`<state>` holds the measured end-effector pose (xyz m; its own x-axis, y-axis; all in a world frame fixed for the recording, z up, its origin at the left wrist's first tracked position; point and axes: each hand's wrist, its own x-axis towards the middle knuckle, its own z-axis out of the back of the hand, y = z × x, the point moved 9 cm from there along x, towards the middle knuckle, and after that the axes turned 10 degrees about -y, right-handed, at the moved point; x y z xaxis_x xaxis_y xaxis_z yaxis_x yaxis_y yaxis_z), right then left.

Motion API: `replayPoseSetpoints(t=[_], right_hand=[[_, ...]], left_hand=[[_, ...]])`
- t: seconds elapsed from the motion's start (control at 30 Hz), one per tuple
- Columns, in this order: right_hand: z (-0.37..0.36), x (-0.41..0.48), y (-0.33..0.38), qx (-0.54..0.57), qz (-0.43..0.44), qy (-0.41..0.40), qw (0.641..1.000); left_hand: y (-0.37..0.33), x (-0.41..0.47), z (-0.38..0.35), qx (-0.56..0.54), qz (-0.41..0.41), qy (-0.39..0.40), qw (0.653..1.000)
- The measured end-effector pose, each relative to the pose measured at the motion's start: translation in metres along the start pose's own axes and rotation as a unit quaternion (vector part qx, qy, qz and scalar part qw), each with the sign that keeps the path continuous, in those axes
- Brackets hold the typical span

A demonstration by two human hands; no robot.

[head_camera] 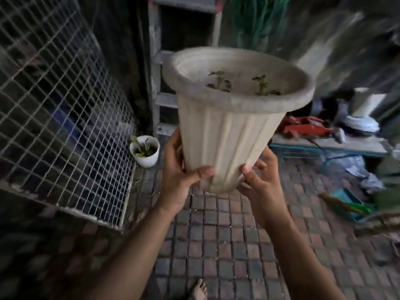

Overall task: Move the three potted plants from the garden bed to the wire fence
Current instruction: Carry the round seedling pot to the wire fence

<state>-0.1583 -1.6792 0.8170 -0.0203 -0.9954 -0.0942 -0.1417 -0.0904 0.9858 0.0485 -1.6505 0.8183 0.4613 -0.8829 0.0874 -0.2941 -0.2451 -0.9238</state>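
Note:
A tall, ribbed, cream-coloured pot (pixel 229 126) with small green seedlings inside is held in the air at the middle of the view. My left hand (pixel 179 172) grips its lower left side and my right hand (pixel 259 180) cups its base from the right. The wire fence (pixel 54 109) leans along the left side. A small white pot (pixel 145 150) with a little plant stands on the paving right beside the fence's far end. The garden bed is not in view.
Small brick paving (pixel 216 234) covers the ground; a bare foot (pixel 198 290) shows at the bottom. A grey ladder-like frame (pixel 159 83) stands behind the pot. At the right are a low bench (pixel 324 146) with red tools, white objects, and green and blue clutter on the ground.

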Motion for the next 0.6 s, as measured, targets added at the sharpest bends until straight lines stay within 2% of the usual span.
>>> replayPoseSetpoints(t=[0.23,0.43,0.6], right_hand=[[-0.089,0.121,-0.044,-0.046,-0.032,0.132,0.990],[-0.160,0.196,-0.081,-0.073,-0.050,0.225,0.970],[-0.207,0.249,-0.126,-0.074,-0.131,0.280,0.948]], left_hand=[[0.047,0.076,0.065,0.000,0.018,-0.181,0.983],[0.079,0.128,0.102,0.015,0.041,-0.257,0.965],[0.104,0.158,0.137,0.043,0.064,-0.336,0.939]])
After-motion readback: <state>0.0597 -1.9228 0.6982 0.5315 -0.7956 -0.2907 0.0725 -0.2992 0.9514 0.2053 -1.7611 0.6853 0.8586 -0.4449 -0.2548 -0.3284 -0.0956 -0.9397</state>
